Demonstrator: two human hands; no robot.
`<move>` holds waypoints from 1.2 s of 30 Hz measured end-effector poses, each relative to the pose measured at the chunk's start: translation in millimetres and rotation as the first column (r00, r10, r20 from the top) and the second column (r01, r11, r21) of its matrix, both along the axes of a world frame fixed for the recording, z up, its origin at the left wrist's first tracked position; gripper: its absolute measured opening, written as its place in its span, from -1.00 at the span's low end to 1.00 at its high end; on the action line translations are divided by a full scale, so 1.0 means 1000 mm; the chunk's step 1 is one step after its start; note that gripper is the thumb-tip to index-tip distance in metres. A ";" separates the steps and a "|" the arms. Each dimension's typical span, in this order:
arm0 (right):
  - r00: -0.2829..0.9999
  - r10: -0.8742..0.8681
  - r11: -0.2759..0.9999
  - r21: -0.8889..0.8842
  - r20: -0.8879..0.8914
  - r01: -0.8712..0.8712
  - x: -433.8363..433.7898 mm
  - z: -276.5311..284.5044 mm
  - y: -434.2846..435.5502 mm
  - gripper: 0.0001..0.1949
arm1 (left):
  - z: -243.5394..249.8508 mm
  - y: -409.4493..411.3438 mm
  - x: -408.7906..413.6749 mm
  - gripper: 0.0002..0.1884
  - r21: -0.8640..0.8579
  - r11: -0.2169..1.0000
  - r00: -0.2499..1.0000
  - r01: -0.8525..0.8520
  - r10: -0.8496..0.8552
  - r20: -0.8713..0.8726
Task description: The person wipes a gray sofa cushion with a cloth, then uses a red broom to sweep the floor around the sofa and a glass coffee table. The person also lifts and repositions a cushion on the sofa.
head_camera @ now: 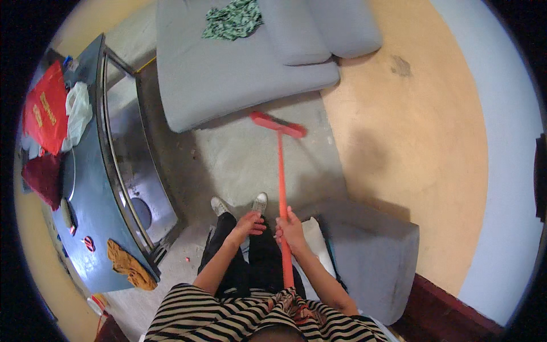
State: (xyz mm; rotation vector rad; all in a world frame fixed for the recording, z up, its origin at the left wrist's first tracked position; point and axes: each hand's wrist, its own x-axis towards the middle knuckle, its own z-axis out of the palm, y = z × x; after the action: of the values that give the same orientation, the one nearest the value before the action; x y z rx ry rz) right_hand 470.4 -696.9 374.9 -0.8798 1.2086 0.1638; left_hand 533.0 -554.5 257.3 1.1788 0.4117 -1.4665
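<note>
My right hand grips the orange-red handle of a push broom. The handle runs from near my body out to a red broom head, which is over the concrete floor close to the front edge of a grey sofa. Just left of the handle, my left hand is apart from it, fingers spread and holding nothing. Below my hands are my shoes and dark trousers. The broom's bristles are mostly hidden from above.
On my left stands a dark table bearing a red bag, a white plastic bag and a brown cloth. A grey padded seat is close on my right. Green patterned fabric lies on the sofa. A wall bounds the right.
</note>
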 end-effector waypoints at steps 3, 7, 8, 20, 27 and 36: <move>0.992 -0.114 0.993 -0.033 0.056 0.116 0.012 -0.035 -0.049 -0.91 | 0.010 -0.001 -0.003 -0.39 0.065 0.997 0.999 0.028 -0.029 0.023; 0.903 -0.374 0.920 -0.042 0.211 0.390 0.079 -0.100 -0.131 -0.91 | 0.000 0.011 -0.018 -0.46 0.139 0.989 0.998 -0.050 0.045 0.034; 0.885 -0.412 0.907 0.012 0.218 0.420 0.095 -0.131 -0.158 -0.81 | -0.005 0.005 -0.017 -0.47 0.136 0.990 0.999 -0.036 0.033 0.026; 0.996 0.080 0.983 0.166 0.025 -0.083 -0.102 -0.075 -0.095 -0.50 | -0.049 -0.007 -0.033 -0.53 0.204 0.979 0.999 -0.006 0.015 -0.043; 0.995 0.074 0.992 0.107 -0.064 -0.067 -0.118 -0.025 -0.087 -0.45 | -0.030 -0.063 -0.026 -0.51 0.050 0.997 0.998 0.058 -0.056 -0.036; 0.942 0.333 0.942 0.057 -0.042 -0.330 -0.102 -0.098 -0.022 -0.40 | -0.043 -0.036 -0.054 -0.28 0.137 0.990 0.993 -0.015 0.031 -0.116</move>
State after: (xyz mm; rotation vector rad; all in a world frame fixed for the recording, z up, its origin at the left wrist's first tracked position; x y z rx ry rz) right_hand 368.1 -718.8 276.5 -1.0371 1.0915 0.4896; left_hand 478.7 -590.9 213.9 1.1936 0.6129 -1.5118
